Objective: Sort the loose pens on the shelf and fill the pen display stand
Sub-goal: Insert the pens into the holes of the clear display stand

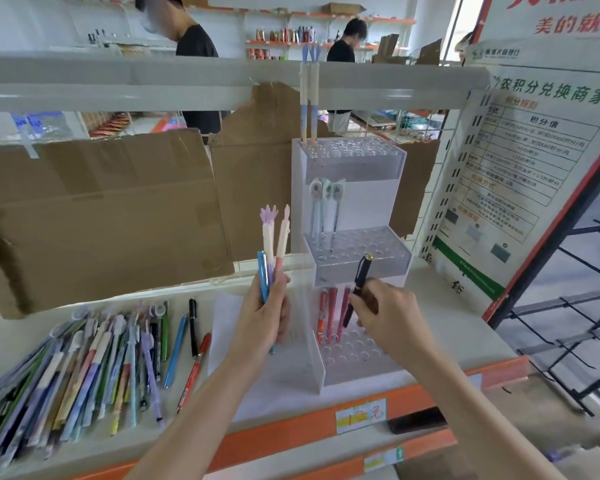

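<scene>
A clear three-tier pen display stand (pixel 355 258) stands on the white shelf (pixel 440 306). Its top tier holds two tall pens (pixel 309 98), its middle tier three white-capped pens (pixel 326 209), its bottom tier three red and pink pens (pixel 331 313). My left hand (pixel 265 317) grips a bunch of pens (pixel 274 244), one blue and others with pastel hand-shaped tops, upright just left of the stand. A black pen (pixel 359 285) is held tilted in my right hand (pixel 385 313), its lower end over the bottom tier's holes. Loose pens (pixel 94 368) lie piled at the shelf's left.
Torn cardboard sheets (pixel 97 216) line the back of the shelf. A printed poster (pixel 520 174) leans at the right, beside a black wire rack (pixel 568 327). An upper shelf board (pixel 187 81) runs overhead. Two people in black shirts stand beyond the shelving.
</scene>
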`<act>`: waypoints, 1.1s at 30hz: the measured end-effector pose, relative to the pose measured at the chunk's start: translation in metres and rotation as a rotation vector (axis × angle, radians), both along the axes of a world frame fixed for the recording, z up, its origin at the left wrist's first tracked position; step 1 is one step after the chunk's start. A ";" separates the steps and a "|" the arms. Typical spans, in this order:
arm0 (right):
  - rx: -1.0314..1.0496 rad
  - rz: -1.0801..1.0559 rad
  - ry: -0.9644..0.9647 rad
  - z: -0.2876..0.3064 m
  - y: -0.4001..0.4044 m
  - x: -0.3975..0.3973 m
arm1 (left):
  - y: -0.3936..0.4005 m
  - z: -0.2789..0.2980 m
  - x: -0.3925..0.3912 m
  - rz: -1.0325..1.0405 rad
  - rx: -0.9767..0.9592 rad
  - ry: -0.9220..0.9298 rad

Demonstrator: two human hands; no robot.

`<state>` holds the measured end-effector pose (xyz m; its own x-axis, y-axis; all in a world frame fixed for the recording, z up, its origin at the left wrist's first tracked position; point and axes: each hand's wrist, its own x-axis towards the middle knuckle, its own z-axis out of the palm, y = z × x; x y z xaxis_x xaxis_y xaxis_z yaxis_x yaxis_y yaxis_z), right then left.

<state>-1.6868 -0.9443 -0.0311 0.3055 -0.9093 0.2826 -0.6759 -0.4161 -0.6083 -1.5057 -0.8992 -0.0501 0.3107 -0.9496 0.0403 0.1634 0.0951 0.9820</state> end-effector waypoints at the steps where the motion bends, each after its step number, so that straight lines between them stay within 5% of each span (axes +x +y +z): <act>1: 0.002 -0.020 0.005 -0.006 -0.002 -0.003 | 0.000 -0.001 0.000 -0.013 -0.001 0.008; 6: 0.030 -0.070 -0.055 -0.023 -0.014 -0.007 | 0.001 0.000 -0.006 -0.071 -0.015 0.038; 12: 0.054 -0.016 0.174 -0.041 -0.025 -0.004 | 0.004 -0.001 -0.007 -0.134 -0.015 0.182; 15: 0.012 -0.003 0.144 -0.050 -0.023 -0.005 | 0.007 -0.001 -0.006 -0.145 -0.069 0.228; 24: 0.019 -0.081 0.196 -0.044 -0.019 -0.010 | 0.013 0.005 -0.006 -0.173 -0.149 0.111; 33: 0.063 0.118 -0.309 0.028 0.016 0.036 | 0.009 0.017 -0.023 -0.199 -0.110 0.004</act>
